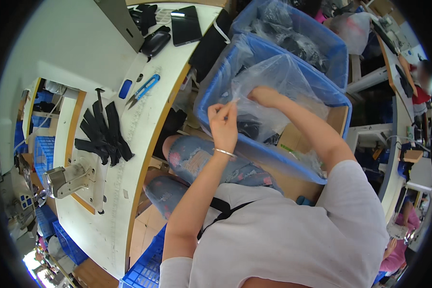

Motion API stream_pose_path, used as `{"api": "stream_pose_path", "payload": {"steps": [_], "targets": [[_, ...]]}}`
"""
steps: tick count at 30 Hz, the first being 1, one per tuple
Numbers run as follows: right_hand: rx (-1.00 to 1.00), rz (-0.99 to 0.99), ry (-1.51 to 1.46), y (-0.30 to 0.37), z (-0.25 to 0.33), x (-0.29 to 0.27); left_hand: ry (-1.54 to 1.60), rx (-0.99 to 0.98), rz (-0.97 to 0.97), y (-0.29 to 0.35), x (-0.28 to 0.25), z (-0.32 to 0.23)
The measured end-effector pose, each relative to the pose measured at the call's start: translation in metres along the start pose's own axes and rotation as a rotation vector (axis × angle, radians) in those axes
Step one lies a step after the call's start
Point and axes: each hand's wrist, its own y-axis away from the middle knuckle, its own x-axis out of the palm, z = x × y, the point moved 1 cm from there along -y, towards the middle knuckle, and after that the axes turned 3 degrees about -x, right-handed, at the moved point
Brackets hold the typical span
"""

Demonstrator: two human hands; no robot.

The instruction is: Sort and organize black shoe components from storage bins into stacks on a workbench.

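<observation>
A clear plastic bag spreads over the near blue bin, with its mouth raised. Pinched between the fingertips of my left hand is the bag's edge. My right hand reaches across from the right and is closed at the bag as well; its fingertips are partly hidden by the film. Below the hands, dark items in plastic lie inside the bin, beside a piece of brown cardboard.
A second blue bin with bagged dark goods adjoins behind. On the white sewing table at left lie black fabric strips, blue thread snips, a black case and a dark tablet. Other people work at far right.
</observation>
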Motion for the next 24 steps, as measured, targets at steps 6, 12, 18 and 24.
{"api": "stream_pose_path", "payload": {"steps": [6, 12, 18, 24], "targets": [[0.077, -0.082, -0.016, -0.089, -0.147, 0.155, 0.139, -0.049, 0.115, 0.019, 0.014, 0.017], [-0.024, -0.053, 0.216, -0.153, -0.171, 0.227, 0.134, -0.056, -0.029, 0.006, -0.013, 0.030], [-0.134, -0.119, 0.209, -0.132, -0.119, 0.223, 0.188, -0.138, 0.074, 0.036, 0.010, 0.022], [-0.199, -0.169, 0.252, -0.111, -0.098, 0.164, 0.111, -0.184, 0.017, 0.029, -0.010, 0.017]]}}
